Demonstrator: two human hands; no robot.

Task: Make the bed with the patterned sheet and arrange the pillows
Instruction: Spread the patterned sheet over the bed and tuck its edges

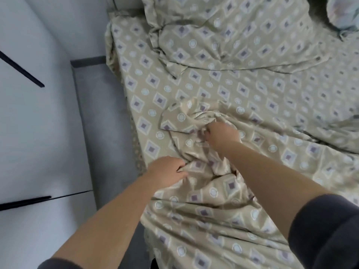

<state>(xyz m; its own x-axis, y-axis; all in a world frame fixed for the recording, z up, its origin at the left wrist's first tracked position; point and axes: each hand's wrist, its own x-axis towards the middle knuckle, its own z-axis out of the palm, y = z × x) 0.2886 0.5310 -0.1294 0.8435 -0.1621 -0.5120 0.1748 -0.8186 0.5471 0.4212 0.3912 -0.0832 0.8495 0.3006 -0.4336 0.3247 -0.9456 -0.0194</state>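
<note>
Beige patterned sheet [252, 98], printed with diamonds and circles, is spread over the bed [137, 152], rumpled toward 6 o'clock. A bunched fold near the centre is clutched by the right grip [221, 134], fingers curled into the cloth. At 7 o'clock of it, near the bed's edge, cloth is pinched by the left grip [165, 169]. A matching pillow [233, 32] is seen at 12 o'clock, crumpled at its lower corner.

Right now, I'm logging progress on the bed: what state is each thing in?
Sheet: bunched and wrinkled, not spread flat.
Left hand: gripping the sheet.
Right hand: gripping the bunched part.
Pillow: lying at far end, case creased.
Second pillow: far corner, partly out of view.
</note>
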